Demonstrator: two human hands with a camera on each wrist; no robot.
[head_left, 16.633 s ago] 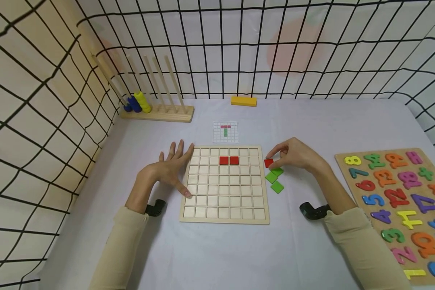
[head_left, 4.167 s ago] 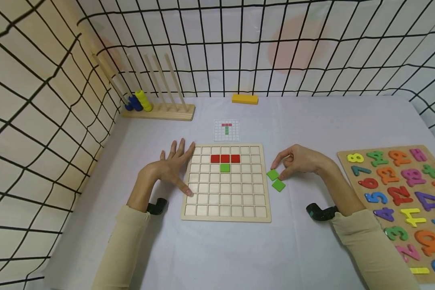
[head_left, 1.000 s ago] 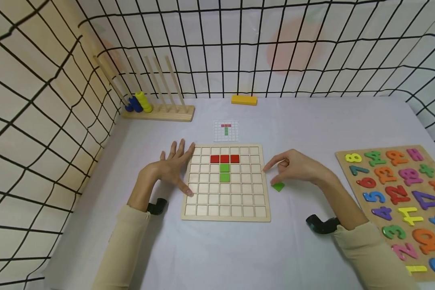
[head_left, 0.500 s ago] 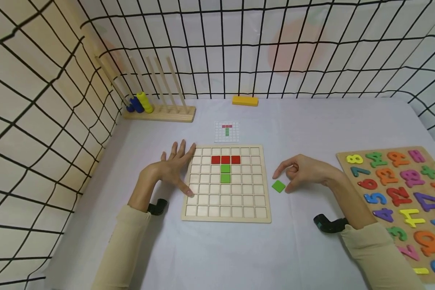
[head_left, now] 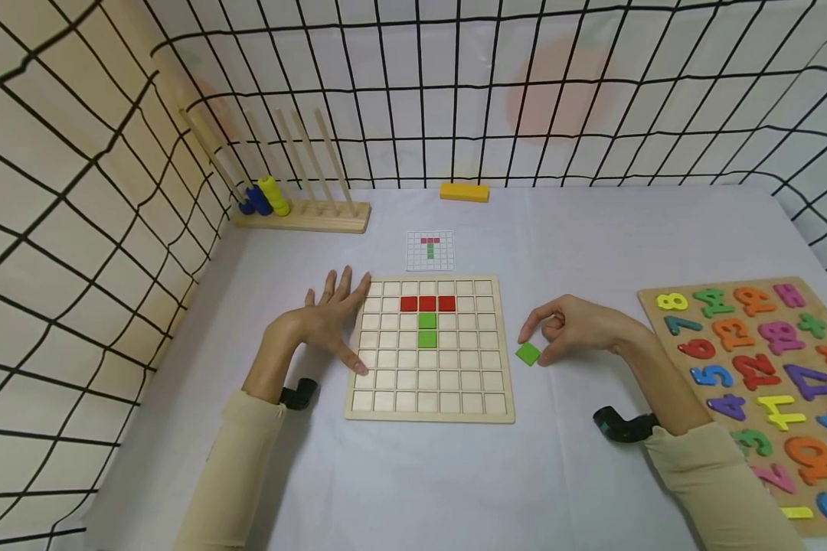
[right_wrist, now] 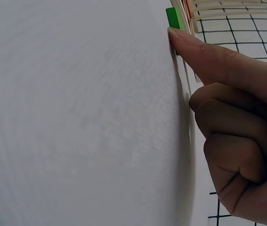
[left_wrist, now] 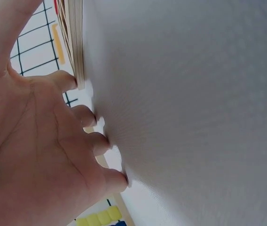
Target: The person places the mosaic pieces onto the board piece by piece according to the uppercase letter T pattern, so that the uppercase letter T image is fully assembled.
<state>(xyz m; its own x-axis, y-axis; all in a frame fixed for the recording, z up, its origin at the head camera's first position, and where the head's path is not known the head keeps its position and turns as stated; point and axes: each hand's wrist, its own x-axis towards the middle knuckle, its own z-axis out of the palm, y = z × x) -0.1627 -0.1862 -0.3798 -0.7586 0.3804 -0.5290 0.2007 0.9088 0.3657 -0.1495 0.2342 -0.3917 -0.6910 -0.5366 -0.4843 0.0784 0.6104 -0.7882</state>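
Observation:
The wooden grid board (head_left: 503, 398) lies mid-table in the head view. Three red tiles (head_left: 428, 304) form a row near its top. Below the middle one, two green tiles (head_left: 427, 338) run down a column. My left hand (head_left: 320, 325), fingers spread, rests at the board's left edge, thumb on the frame; in the left wrist view its fingertips touch the cloth. Right of the board, my right hand (head_left: 575, 329) pinches a loose green tile (head_left: 527, 353) at opposite edges between thumb and index finger. The right wrist view shows the thumb against this tile, the other fingers curled.
A small card (head_left: 430, 251) with a red and green T on a grid lies behind the board. Farther back are a yellow block (head_left: 464, 192) and a peg stand (head_left: 317, 218) with rings. A number puzzle board (head_left: 720, 398) lies right; black netting surrounds the back and left.
Earlier, a third red tile and two green tiles went onto the board, and the red row shifted left. Since half a second ago, my right thumb has closed in on the loose green tile.

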